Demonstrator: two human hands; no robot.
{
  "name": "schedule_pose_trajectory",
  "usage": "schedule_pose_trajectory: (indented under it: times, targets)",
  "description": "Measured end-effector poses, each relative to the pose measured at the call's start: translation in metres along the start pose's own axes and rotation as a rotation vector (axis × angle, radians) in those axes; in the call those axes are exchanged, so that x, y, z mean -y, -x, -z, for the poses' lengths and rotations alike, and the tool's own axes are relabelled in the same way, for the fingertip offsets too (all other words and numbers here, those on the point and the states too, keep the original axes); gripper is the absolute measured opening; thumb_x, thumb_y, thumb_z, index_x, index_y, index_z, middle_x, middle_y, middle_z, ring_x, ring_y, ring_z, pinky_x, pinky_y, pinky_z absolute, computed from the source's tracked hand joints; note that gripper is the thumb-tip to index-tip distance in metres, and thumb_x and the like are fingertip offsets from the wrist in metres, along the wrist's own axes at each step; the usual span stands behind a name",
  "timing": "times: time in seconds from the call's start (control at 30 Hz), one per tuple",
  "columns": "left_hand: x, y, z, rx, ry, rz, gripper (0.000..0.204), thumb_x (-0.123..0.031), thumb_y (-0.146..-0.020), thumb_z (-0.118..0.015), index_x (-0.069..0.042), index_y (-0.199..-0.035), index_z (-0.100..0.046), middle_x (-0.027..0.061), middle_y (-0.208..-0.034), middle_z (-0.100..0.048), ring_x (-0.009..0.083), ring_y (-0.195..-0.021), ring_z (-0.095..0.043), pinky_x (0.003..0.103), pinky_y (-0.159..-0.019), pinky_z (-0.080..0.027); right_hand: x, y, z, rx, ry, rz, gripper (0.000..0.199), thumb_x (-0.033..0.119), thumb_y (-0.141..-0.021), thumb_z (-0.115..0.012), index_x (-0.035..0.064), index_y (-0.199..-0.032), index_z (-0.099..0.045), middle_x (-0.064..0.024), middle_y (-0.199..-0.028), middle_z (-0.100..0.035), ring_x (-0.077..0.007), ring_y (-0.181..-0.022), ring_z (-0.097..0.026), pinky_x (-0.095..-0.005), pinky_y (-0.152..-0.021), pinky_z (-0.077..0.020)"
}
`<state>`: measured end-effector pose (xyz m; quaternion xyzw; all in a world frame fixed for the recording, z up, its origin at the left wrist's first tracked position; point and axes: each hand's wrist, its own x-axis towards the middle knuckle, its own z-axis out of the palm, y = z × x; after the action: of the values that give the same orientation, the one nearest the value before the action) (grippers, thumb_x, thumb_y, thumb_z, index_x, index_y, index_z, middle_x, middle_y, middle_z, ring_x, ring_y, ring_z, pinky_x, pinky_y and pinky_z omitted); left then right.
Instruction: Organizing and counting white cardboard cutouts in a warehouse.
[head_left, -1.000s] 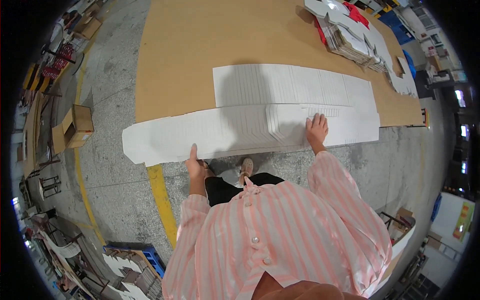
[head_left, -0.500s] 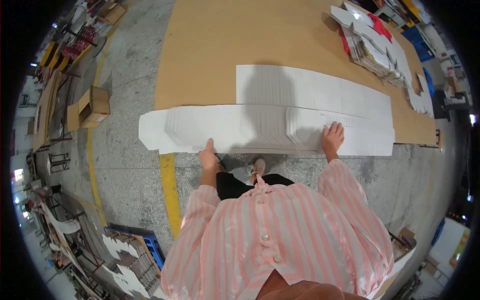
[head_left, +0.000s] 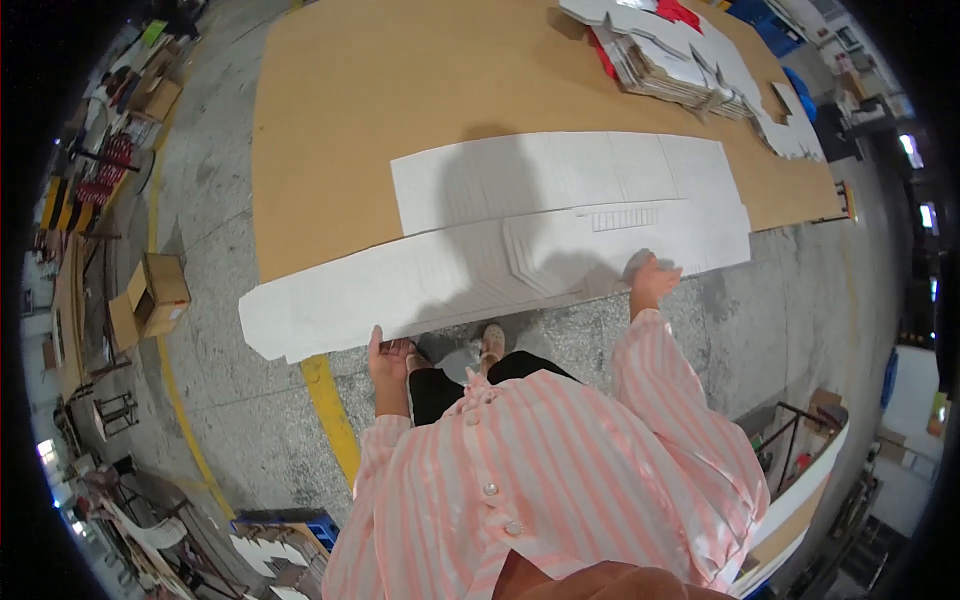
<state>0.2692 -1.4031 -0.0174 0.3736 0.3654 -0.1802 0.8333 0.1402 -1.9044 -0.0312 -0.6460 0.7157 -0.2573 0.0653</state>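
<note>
A long white cardboard sheet (head_left: 330, 305), seemingly folded lengthwise or in layers, lies along the near edge of the table. Slanted edges, like overlapping layers, show near its middle, and its left end juts past the table corner. My left hand (head_left: 388, 362) is closed at the near edge, thumb up against the board and the other fingers partly hidden under it. Along the same edge, further right, my right hand (head_left: 655, 283) has its fingers apart and touches or nearly touches the board. A wider white panel (head_left: 610, 165) lies behind the strip.
The table is covered in brown board (head_left: 350, 100). A stack of cut cardboard pieces (head_left: 660, 75) with red bits stands at its far right. On the floor to the left are an open carton (head_left: 160, 295) and a yellow line (head_left: 330, 415). More cut cardboard (head_left: 275, 550) lies at lower left.
The view has turned, so table and cardboard slant down to the left. Fewer layered edges show on the strip. My left hand has turned at the edge; my right hand has moved from its surface to its edge.
</note>
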Motion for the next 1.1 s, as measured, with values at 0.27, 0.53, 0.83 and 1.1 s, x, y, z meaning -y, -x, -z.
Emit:
schedule_pose_trajectory:
  times: [0.27,0.53,0.83,1.1]
  targets:
    - [0.015,-0.009,-0.024,-0.116,0.179,0.037,0.034,-0.020,-0.081,-0.062,-0.004,-0.109,-0.050,0.0123,-0.106,-0.053,0.0296,-0.100,-0.051,0.045,-0.089,-0.044,-0.065,-0.052,-0.030,0.656,-1.289,-0.742,0.036,0.018,-0.079,-0.059,0.0010,-0.110,-0.051,-0.0103,-0.109,-0.056,-0.0283,-0.100,-0.053,-0.0431,-0.088,-0.0418]
    - [0.017,-0.019,-0.018,-0.043,0.168,-0.065,0.024,-0.018,-0.083,-0.061,-0.002,-0.100,-0.054,0.0106,-0.095,-0.058,0.0249,-0.086,-0.058,0.037,-0.077,-0.050,-0.069,-0.054,-0.037,0.718,-1.344,-0.775,0.035,0.017,-0.084,-0.057,-0.0002,-0.113,-0.049,-0.0124,-0.112,-0.054,-0.0302,-0.103,-0.052,-0.0440,-0.088,-0.0423]
    - [-0.023,-0.022,0.019,-0.159,0.248,-0.165,0.025,-0.013,-0.080,-0.063,-0.002,-0.101,-0.053,0.0097,-0.094,-0.058,0.0244,-0.084,-0.058,0.039,-0.070,-0.052,-0.039,0.016,0.004,0.978,-1.286,-0.700,0.036,0.026,-0.089,-0.052,0.0000,-0.113,-0.050,-0.0104,-0.113,-0.055,-0.0259,-0.104,-0.052,-0.0386,-0.089,-0.0435]
    - [-0.115,-0.049,0.106,-0.227,0.225,-0.286,0.031,-0.007,-0.077,-0.063,-0.004,-0.106,-0.051,0.0078,-0.098,-0.058,0.0253,-0.088,-0.058,0.041,-0.072,-0.052,-0.003,0.128,0.000,0.949,-1.241,-0.819,0.037,0.023,-0.088,-0.054,-0.0017,-0.115,-0.048,-0.0130,-0.115,-0.054,-0.0283,-0.106,-0.051,-0.0433,-0.092,-0.0413]
